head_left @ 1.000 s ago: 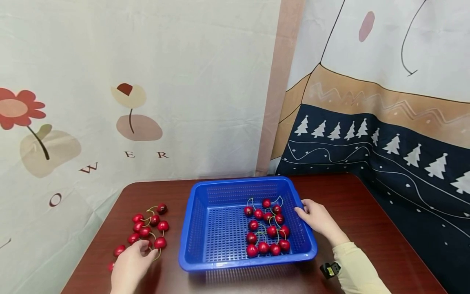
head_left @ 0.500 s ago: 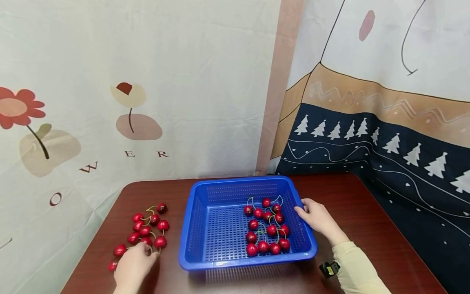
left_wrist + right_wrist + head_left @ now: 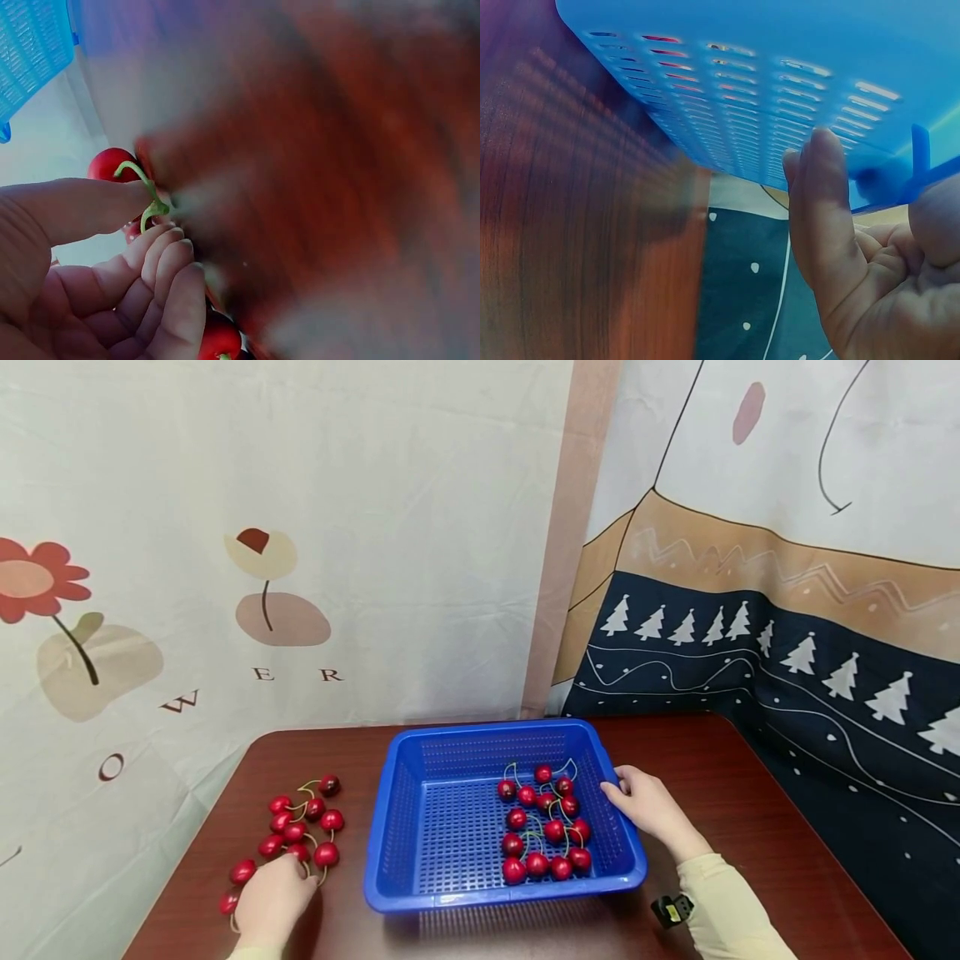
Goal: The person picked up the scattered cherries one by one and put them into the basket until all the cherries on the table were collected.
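My left hand (image 3: 276,897) is low over the loose red cherries (image 3: 294,832) left of the basket. In the left wrist view its thumb and curled fingertips meet around a green cherry stem (image 3: 154,210), pinching it. A red cherry (image 3: 112,163) shows just beyond the thumb, and another cherry (image 3: 220,336) lies below the fingers. At the right side of the blue perforated basket (image 3: 429,903), my right hand (image 3: 649,806) grips the rim. Its fingers lie against the outer wall in the right wrist view. Several stemmed cherries (image 3: 554,832) rest in the basket's right half.
The dark red wooden table (image 3: 720,793) carries everything and ends at a printed curtain (image 3: 420,568) behind. A small black device (image 3: 670,911) sits at my right sleeve. Two cherries (image 3: 243,872) lie along the left hand's outer side.
My left hand has shifted slightly right, then settled low among the loose cherries, its thumb and fingers closing together. The right hand and the basket stay in place.
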The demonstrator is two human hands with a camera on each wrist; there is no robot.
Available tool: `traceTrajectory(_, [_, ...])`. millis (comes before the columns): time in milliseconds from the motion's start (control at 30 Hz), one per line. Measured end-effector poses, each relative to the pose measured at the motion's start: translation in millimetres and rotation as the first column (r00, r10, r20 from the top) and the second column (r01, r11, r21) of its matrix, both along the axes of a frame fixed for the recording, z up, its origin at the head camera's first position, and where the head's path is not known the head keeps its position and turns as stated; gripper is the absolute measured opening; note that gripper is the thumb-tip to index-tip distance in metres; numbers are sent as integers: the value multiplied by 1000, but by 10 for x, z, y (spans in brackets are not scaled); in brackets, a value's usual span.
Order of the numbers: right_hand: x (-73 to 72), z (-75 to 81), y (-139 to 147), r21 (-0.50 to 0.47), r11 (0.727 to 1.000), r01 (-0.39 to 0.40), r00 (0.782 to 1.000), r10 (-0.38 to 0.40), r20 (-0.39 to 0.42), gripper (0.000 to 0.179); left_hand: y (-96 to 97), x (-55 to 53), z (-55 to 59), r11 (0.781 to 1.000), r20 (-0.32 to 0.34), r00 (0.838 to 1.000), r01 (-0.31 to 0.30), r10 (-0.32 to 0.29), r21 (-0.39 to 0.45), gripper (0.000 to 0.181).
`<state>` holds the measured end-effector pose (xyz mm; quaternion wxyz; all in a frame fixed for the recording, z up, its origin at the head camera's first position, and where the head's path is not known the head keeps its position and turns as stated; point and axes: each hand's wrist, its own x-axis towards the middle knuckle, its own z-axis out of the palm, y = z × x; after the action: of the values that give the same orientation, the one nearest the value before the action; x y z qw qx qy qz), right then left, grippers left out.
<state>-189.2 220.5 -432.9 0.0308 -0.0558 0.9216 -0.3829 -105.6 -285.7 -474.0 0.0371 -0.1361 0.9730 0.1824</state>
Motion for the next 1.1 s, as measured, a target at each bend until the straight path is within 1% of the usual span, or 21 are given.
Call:
traceTrajectory(133, [2,-2,-1,-4,1000,2,1000,-2,4,43,-23,-17,-8,1000,-4,1000,12,-12,2,30])
traceTrajectory(300, [5,-7,3,-8,1000,4,1000,-4,8,43,-25,-28,-11,1000,9,1000,23,-23,7,29])
traceTrajectory(433, [7,-10,6,-10,1000,6,1000,-6,9,44,-4,-27,7,1000,16,1000,24,-24,12,31])
traceTrajectory(600, [9,-1,0,-15,1000,1,1000,-1,4,45,22,-15,58,1000,12,1000,18,-19,16,34])
traceTrajectory(733, [15,1,-2,-12,1000,2,1000,-1,4,46,26,-1,123,999,49,999,-15,13,45,27])
traceTrajectory(800, [16,1,-2,-13,1000,1,1000,-1,6,45,19,0,154,998,57,998,-23,20,57,22])
traceTrajectory(833, [16,1,-2,-14,1000,1,1000,-1,6,45,17,0,171,998,47,999,-23,20,59,20])
traceTrajectory(867, [15,1,-3,-14,1000,1,1000,-1,5,45,16,-2,190,998,24,1000,-18,17,55,19])
traceTrajectory(933, [12,0,-2,-15,1000,2,1000,-1,7,45,11,2,230,999,-44,999,-5,7,47,15])
traceTrajectory(1033, [10,5,-4,-16,1000,3,1000,-3,11,45,22,15,303,999,-167,986,12,-5,44,12])
traceTrajectory(1100, [11,9,-5,-15,1000,5,1000,-5,13,45,44,24,358,998,-226,974,13,3,67,11])
